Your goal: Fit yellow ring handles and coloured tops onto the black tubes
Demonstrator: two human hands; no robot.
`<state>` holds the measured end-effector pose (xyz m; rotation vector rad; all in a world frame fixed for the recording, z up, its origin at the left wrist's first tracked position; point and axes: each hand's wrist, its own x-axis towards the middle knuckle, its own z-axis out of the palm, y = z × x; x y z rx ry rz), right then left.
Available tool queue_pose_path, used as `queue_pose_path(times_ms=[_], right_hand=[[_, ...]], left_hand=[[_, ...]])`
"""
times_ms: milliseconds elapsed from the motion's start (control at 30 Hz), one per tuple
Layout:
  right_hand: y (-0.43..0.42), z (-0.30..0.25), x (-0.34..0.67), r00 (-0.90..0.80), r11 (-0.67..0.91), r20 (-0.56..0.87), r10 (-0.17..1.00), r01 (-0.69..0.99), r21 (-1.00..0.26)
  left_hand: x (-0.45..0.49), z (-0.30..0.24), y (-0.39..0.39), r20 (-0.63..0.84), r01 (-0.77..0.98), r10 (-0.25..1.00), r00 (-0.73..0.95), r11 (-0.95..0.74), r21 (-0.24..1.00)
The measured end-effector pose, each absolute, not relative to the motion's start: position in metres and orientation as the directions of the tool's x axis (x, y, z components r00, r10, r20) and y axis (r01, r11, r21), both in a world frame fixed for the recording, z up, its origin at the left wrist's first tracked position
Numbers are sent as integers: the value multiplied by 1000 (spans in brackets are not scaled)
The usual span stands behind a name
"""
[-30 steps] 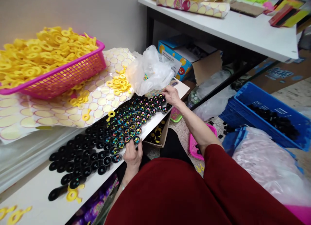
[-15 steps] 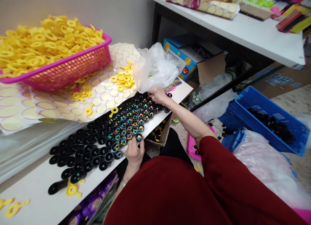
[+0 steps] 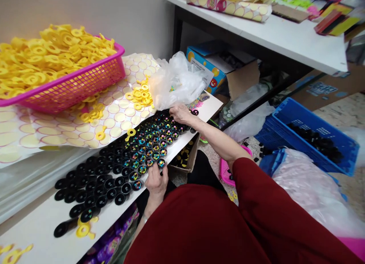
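Bench (image 3: 37, 222): a long white surface running from the lower left up toward the center, with a few yellow ring pieces (image 3: 13, 255) lying on its near-left end.
Pink basket (image 3: 85, 83): heaped with more yellow ring pieces, it stands on a printed sheet (image 3: 125, 126) covered in pale circles.
Black cups (image 3: 95, 190): packed close together along the bench; those toward the left look dark inside, apart from one near the low-left end showing a few colored beads.
Loose ring (image 3: 131, 133): one yellow piece rests at the back of the cups, near the sheet's edge.
Beaded cups (image 3: 148, 152): the middle and right of the group, showing multicolored beads inside.
Left hand (image 3: 156, 180): at the bench's near edge, thumb and fingertips against a beaded cup (image 3: 161, 163); I cannot tell whether they pinch it or only rest there.
Plastic bag (image 3: 178, 83): crumpled and whitish, just behind the right end of the cups.
Right hand (image 3: 181, 114): reaches across the far-right cups, fingers bent down; its grip is hidden, so I cannot tell whether it holds anything.
Scattered beads (image 3: 197, 103): on the bench beside the bag.
Blue crate (image 3: 346, 150): on the floor at far right, containing black parts (image 3: 315, 140).
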<state>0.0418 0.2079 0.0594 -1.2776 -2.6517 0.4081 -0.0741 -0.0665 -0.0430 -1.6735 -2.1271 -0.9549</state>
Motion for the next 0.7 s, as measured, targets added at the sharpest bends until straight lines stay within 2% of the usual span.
queue_pose_path(times_ms=[67, 133, 233, 367, 467, 567, 700], right_hand=[[206, 63, 42, -640, 623, 14, 768, 741, -252], [205, 67, 46, -666, 654, 50, 744, 712, -255], [212, 70, 66, -616, 626, 165, 770, 679, -384], [235, 60, 113, -304, 417, 287, 908, 710, -568], [249, 42, 146, -152, 261, 230, 961, 772, -580], [252, 23, 161, -198, 258, 166, 966, 776, -576], [250, 5, 158, -210, 273, 176, 962, 792, -547]], left_hand=[[-74, -43, -65, 607, 941, 738, -294, 111, 321], [-75, -44, -65, 609, 936, 732, -307, 117, 332], [-76, -45, -64, 607, 942, 739, -292, 115, 314], [-77, -45, -65, 626, 965, 743, -237, 103, 243], [-77, -44, -64, 635, 969, 738, -228, 108, 222], [-77, -42, -64, 610, 952, 746, -268, 110, 284], [-76, -41, -64, 590, 933, 745, -311, 122, 338]])
